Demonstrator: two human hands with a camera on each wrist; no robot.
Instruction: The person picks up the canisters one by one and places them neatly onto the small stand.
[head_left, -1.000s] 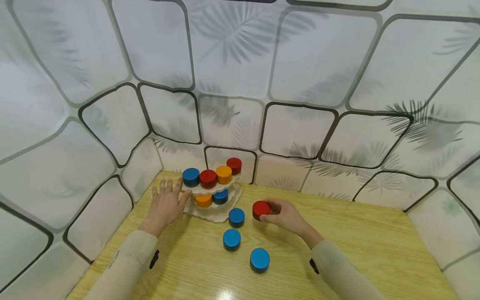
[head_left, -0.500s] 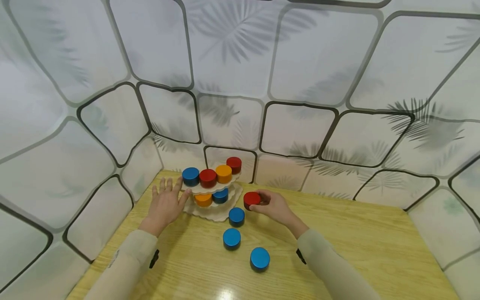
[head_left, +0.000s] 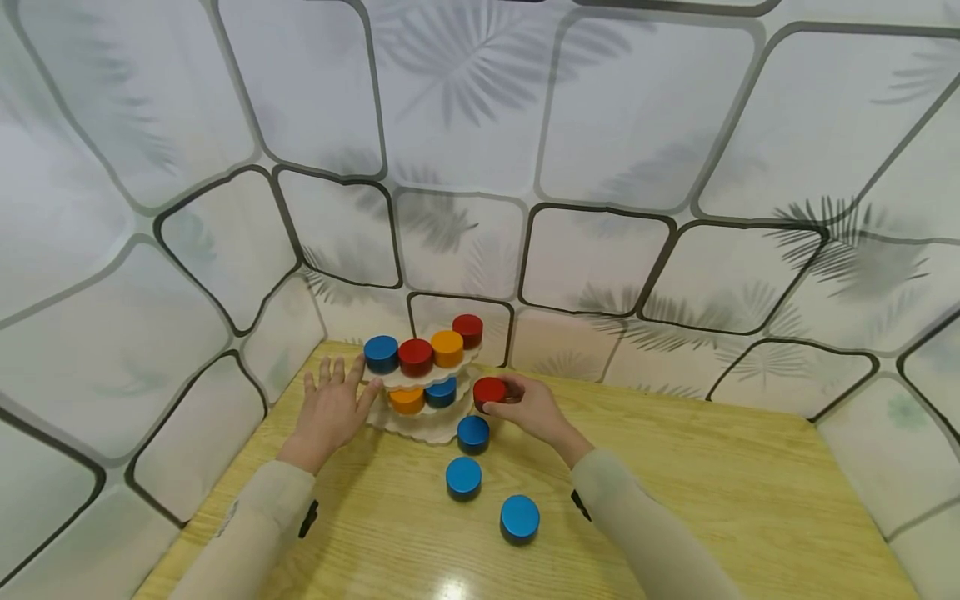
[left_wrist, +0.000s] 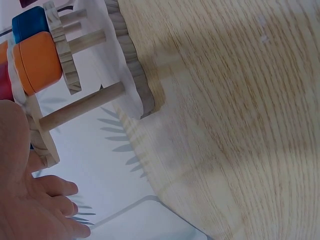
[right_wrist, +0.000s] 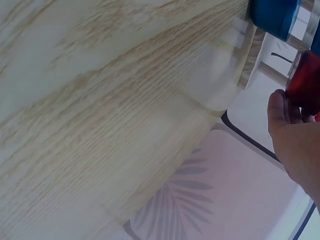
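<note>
In the head view my right hand (head_left: pixel 531 408) grips a round red tin (head_left: pixel 489 392) between thumb and fingers, at the right side of a tiered wooden stand (head_left: pixel 427 429) with scalloped edges. The right wrist view shows the same red tin (right_wrist: pixel 302 82) close to the stand's tiers. My left hand (head_left: pixel 330 412) has its fingers spread, thumb and forefinger at the left end of the top tier. That tier carries a blue tin (head_left: pixel 382 356), a red tin (head_left: pixel 416 358), an orange tin (head_left: pixel 447 350) and another red one. Below sit an orange tin (head_left: pixel 407 402) and a blue tin (head_left: pixel 441 392).
On the wooden table (head_left: pixel 712 500), several blue tins stand in front of the stand: one near its corner (head_left: pixel 473 434), a middle tin (head_left: pixel 463 478) and a front tin (head_left: pixel 520 518). A patterned wall (head_left: pixel 600 258) rises behind and on both sides.
My right hand has carried the red tin leftward and away from me, from the table's middle to the stand's right side. The left hand has stayed in place.
</note>
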